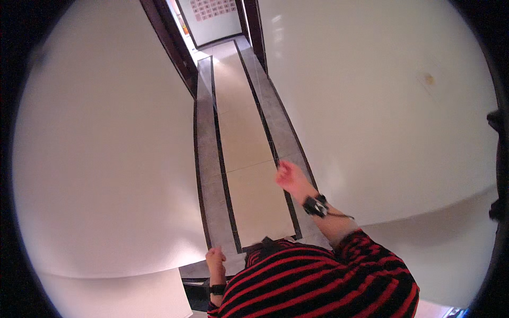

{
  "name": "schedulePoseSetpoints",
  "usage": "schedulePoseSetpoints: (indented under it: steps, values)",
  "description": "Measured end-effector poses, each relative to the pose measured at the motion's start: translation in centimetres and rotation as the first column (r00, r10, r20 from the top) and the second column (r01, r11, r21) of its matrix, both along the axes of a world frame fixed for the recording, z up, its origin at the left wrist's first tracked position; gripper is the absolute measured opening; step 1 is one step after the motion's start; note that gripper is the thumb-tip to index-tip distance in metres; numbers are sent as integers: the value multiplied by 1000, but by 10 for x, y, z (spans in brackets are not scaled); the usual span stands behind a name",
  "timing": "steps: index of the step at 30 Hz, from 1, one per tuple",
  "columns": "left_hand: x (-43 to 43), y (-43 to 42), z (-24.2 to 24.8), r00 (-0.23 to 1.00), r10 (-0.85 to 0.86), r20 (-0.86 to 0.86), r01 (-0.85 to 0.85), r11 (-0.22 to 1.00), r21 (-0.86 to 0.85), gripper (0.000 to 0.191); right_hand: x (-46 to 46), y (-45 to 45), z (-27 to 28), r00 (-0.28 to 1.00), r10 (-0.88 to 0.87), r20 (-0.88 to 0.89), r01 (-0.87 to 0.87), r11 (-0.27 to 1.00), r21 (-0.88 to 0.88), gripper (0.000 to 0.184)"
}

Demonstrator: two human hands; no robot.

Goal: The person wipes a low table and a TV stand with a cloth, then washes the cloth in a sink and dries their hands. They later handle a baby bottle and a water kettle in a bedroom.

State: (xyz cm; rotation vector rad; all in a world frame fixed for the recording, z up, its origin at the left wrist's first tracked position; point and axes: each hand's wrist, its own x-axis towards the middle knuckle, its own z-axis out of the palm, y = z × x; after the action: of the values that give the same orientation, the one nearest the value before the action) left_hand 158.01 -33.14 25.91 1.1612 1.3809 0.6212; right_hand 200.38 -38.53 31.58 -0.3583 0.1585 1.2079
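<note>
My right hand is raised in front of me over the right side of the corridor floor, fingers curled with nothing visible in them. A black band with a small device sits on that wrist. Lower and to the left, my left hand hangs beside my body near the left wall, its fingers also curled and no object showing. A dark band circles the left wrist. I wear a red and black striped top.
Pale walls run along both sides of the narrow corridor. Dark wooden door frames stand at the far end, with light coming through the left opening. A sheet of small reddish pictures hangs on the end wall.
</note>
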Motion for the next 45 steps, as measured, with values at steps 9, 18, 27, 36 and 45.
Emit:
schedulePoseSetpoints:
  steps: [9,18,27,36,45]
  values:
    - [109,197,8,998,-7,66,15,993,-117,32,129,289,82,737,142,660,-184,983,-6,21]
    - [257,505,127,970,-243,21,243,970,-9,30,228,99,-163,-185,978,93,646,192,-739,23]
    - [404,685,141,887,-419,-193,435,900,43,34,239,44,-220,88,975,-203,267,-219,-938,30]
    - [551,1012,174,992,-111,55,119,975,-186,24,548,862,50,617,351,704,9,892,-452,24]
    - [743,1271,170,987,-101,122,123,975,-184,21,617,1211,398,491,47,870,-401,899,178,25]
